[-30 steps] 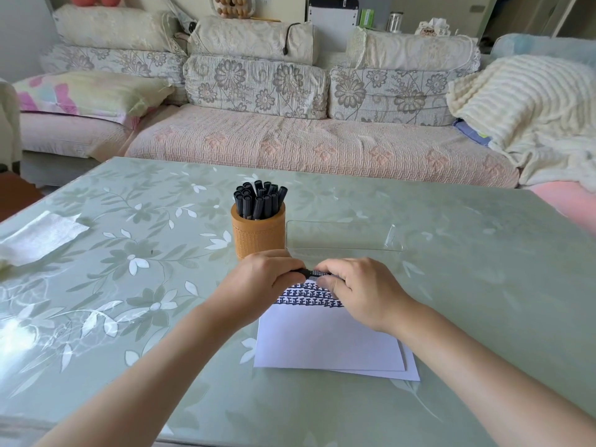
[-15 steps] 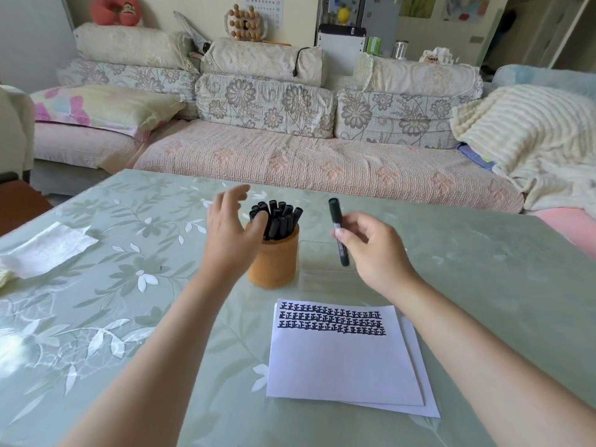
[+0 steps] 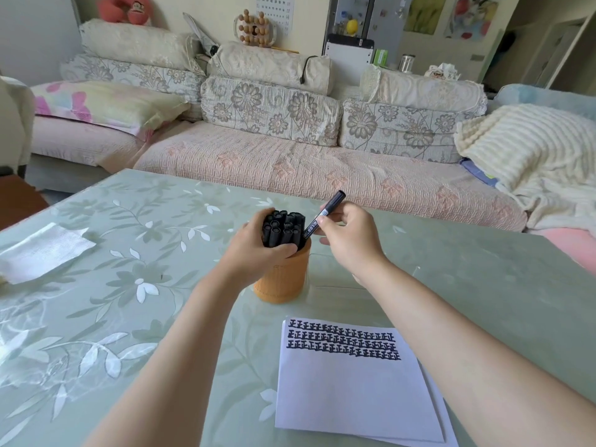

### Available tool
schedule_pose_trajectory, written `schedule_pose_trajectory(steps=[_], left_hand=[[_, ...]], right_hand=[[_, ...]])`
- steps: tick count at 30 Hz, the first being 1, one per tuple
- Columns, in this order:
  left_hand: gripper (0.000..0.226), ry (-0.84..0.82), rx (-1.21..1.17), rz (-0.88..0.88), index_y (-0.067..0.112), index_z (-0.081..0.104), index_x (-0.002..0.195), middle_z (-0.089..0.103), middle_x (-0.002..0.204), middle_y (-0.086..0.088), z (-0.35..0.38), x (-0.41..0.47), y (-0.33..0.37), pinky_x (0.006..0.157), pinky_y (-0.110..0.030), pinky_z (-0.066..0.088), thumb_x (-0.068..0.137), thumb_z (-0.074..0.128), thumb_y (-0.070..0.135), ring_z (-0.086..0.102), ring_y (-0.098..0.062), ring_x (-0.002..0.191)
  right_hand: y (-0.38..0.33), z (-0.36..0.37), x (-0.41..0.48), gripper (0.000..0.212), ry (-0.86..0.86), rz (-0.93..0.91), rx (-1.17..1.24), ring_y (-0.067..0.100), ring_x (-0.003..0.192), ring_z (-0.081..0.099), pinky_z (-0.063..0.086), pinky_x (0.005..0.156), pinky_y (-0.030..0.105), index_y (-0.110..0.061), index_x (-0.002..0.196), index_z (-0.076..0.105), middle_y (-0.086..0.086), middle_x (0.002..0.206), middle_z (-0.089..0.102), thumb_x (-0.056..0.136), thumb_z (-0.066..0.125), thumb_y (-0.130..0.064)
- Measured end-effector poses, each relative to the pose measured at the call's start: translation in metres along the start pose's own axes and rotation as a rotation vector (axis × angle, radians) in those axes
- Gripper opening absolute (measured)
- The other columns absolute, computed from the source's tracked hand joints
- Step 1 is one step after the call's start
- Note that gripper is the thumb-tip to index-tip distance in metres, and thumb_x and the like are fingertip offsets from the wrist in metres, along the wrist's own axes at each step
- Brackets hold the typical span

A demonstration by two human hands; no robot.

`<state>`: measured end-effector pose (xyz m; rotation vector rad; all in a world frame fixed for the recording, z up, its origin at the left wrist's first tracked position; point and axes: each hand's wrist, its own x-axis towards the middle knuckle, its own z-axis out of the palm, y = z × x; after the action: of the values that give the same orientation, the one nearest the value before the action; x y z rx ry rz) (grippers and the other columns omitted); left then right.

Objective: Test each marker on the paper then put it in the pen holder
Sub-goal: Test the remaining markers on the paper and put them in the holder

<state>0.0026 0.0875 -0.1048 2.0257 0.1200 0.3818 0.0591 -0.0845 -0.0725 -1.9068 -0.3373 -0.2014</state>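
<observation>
1. The right hand [image 3: 351, 243] pinches one black marker [image 3: 330, 205] between thumb and fingertips. The marker is capped and carries a white printed label on its barrel. It tilts, its top leaning away to the right above the hand and its lower end dipping into the pen holder [image 3: 280, 279] just left of the hand.
2. The left hand [image 3: 254, 250] curls around the bundled markers [image 3: 283, 229] standing upright in the holder, its thumb across their near side. All are black with round ends up. More than a dozen show, but the exact count cannot be told.
3. One pen holder, a tan-orange cylinder, stands on the green floral surface [image 3: 161, 285] below the left hand and between the two forearms.
4. The paper [image 3: 354, 391] lies on the near side of both hands, under the right forearm. Two white sheets are visible, the lower one peeking out at the right edge. Three rows of black test marks [image 3: 343, 343] fill the top of the upper sheet.
5. One white napkin [image 3: 42, 250] lies well to the left of the left hand.
</observation>
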Motion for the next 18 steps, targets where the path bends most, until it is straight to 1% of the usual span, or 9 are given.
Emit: schedule_pose_trajectory(steps=[2,4,5,8,10,12,14,16,18], left_hand=[[0.073,-0.008,-0.013,0.025,0.038,0.041,0.135,0.057,0.123,0.008,0.001,-0.001,0.002,0.095,-0.033,0.045,0.070,0.073,0.037,0.056,-0.012,0.112],[0.071,-0.008,-0.014,0.041,0.040,0.040,0.135,0.057,0.124,0.007,0.001,-0.001,0.005,0.097,-0.034,0.045,0.072,0.071,0.036,0.055,-0.013,0.113],[0.071,-0.006,-0.025,0.044,0.041,0.040,0.135,0.057,0.125,0.007,0.002,-0.001,0.006,0.097,-0.035,0.045,0.071,0.069,0.036,0.055,-0.013,0.113],[0.075,0.000,-0.069,0.042,0.041,0.036,0.137,0.056,0.124,0.009,0.003,-0.003,0.009,0.099,-0.038,0.046,0.069,0.066,0.038,0.057,-0.012,0.112],[0.078,0.003,-0.094,0.038,0.042,0.032,0.139,0.054,0.124,0.009,0.002,-0.004,0.012,0.100,-0.039,0.046,0.069,0.065,0.039,0.057,-0.013,0.112],[0.079,0.005,-0.097,0.042,0.040,0.031,0.142,0.051,0.130,0.008,0.003,-0.004,0.014,0.103,-0.038,0.043,0.072,0.067,0.040,0.054,-0.013,0.117],[0.075,0.003,-0.073,0.061,0.035,0.032,0.144,0.046,0.138,0.008,0.004,-0.005,0.014,0.106,-0.035,0.039,0.079,0.069,0.035,0.048,-0.012,0.124],[0.070,-0.003,-0.036,0.080,0.031,0.034,0.145,0.045,0.140,0.007,0.005,-0.006,0.013,0.107,-0.033,0.037,0.083,0.068,0.027,0.045,-0.011,0.126],[0.067,0.011,-0.020,0.084,0.031,0.038,0.143,0.047,0.138,0.006,0.004,-0.005,0.012,0.108,-0.033,0.037,0.083,0.067,0.026,0.045,-0.011,0.126]], right_hand=[[-0.002,0.004,0.002,0.021,-0.015,-0.002,-0.043,0.017,0.081,0.073,0.057,0.084,0.047,-0.029,0.099,0.062,-0.004,0.085,0.072,0.079,0.065,-0.031],[-0.006,0.005,0.003,0.033,-0.033,-0.036,-0.111,0.016,0.083,0.071,0.054,0.083,0.036,-0.033,0.113,0.056,-0.004,0.083,0.072,0.083,0.068,-0.027],[-0.008,0.006,0.004,0.032,-0.048,-0.066,-0.164,0.015,0.081,0.070,0.052,0.077,0.031,-0.034,0.113,0.056,-0.004,0.081,0.071,0.085,0.068,-0.025],[-0.013,0.009,0.004,0.010,-0.091,-0.107,-0.321,0.011,0.073,0.060,0.040,0.060,0.023,-0.032,0.096,0.060,-0.005,0.078,0.067,0.089,0.066,-0.028],[-0.013,0.013,0.006,0.004,-0.114,-0.056,-0.307,0.014,0.075,0.061,0.041,0.060,0.023,-0.027,0.091,0.062,-0.005,0.078,0.065,0.090,0.065,-0.029],[-0.012,0.014,0.009,0.004,-0.150,0.008,-0.234,0.019,0.081,0.066,0.050,0.070,0.029,-0.025,0.087,0.064,-0.004,0.080,0.067,0.089,0.066,-0.027],[-0.013,0.012,0.010,0.007,-0.180,-0.006,-0.205,0.021,0.083,0.068,0.054,0.081,0.038,-0.024,0.085,0.064,-0.003,0.083,0.069,0.088,0.065,-0.030],[-0.012,0.008,0.009,0.010,-0.158,-0.066,-0.186,0.019,0.077,0.070,0.054,0.076,0.037,-0.026,0.093,0.062,-0.003,0.086,0.069,0.089,0.062,-0.035],[-0.010,0.004,0.005,0.011,-0.114,-0.141,-0.201,0.015,0.063,0.070,0.050,0.062,0.029,-0.034,0.101,0.055,-0.004,0.086,0.067,0.092,0.062,-0.032]])
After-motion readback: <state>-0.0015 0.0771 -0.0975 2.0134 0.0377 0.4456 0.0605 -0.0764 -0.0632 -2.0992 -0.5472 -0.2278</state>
